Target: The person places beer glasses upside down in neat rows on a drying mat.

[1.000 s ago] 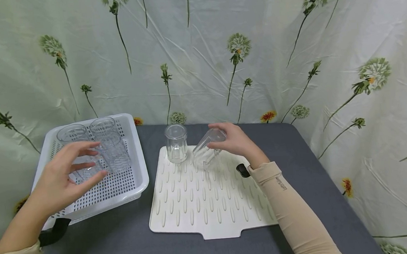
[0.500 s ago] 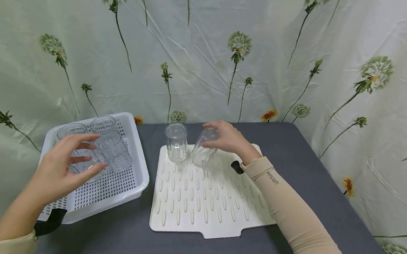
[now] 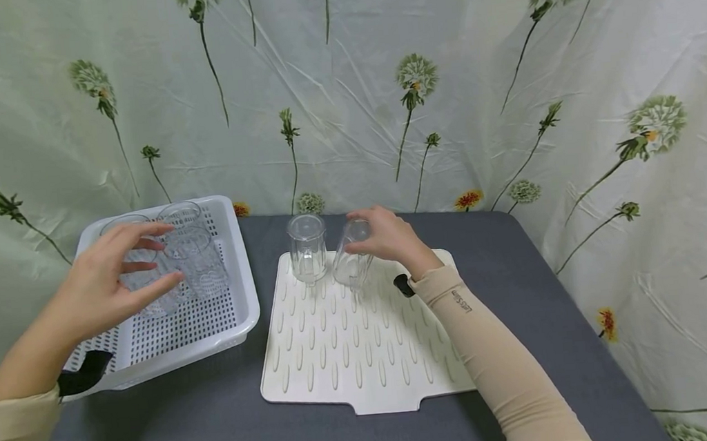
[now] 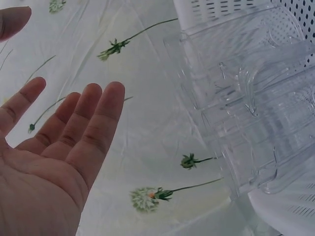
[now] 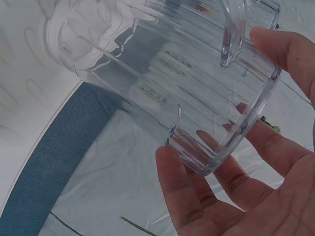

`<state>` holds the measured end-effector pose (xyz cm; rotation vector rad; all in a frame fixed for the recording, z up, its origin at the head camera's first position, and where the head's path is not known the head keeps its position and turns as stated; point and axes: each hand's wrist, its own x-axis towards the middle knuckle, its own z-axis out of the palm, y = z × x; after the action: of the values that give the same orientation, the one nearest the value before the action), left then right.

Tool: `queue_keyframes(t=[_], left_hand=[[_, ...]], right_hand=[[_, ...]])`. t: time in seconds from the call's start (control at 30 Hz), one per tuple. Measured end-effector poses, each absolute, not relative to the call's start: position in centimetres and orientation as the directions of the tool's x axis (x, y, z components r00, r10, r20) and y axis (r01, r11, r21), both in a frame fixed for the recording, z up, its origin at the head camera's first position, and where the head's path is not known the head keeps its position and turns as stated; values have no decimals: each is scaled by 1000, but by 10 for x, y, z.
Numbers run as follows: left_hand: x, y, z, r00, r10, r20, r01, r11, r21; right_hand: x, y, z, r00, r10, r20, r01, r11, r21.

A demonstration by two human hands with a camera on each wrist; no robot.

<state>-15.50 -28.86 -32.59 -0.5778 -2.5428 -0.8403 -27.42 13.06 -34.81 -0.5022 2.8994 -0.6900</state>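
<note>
My right hand [image 3: 386, 237] grips a clear mug [image 3: 350, 270] near its upper end, over the far part of a cream ridged mat [image 3: 363, 344]. The mug leans a little towards that hand. In the right wrist view, fingers and thumb curl round the base of the mug [image 5: 162, 93], whose handle sticks out at the top and whose mouth end is at the mat. A second clear mug [image 3: 307, 252] stands upside down just left of it. My left hand [image 3: 112, 284] hovers over a white basket [image 3: 243, 284], fingers spread, holding nothing; clear mugs [image 4: 261, 108] lie in the basket beyond it.
The dark grey table [image 3: 219, 418] runs under mat and basket, its right edge slanting towards the front. A flower-printed curtain [image 3: 345, 110] hangs right behind the table. The basket stands left of the mat with a narrow strip of table between them.
My right hand has moved left and tipped the mug from a strong lean to nearly upright on the mat. The left hand has risen slightly, its fingers still spread.
</note>
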Motion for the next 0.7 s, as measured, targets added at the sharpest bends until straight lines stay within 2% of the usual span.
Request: queue_keyframes(t=[0.33, 0.7], left_hand=[[-163, -293, -321, -868, 225, 442, 437, 768, 468], [-174, -291, -318, -882, 249, 400, 423, 794, 437]], right_hand=[[-279, 122, -347, -943, -330, -50, -282, 867, -412], [-279, 116, -352, -952, -305, -40, -262, 871, -416]])
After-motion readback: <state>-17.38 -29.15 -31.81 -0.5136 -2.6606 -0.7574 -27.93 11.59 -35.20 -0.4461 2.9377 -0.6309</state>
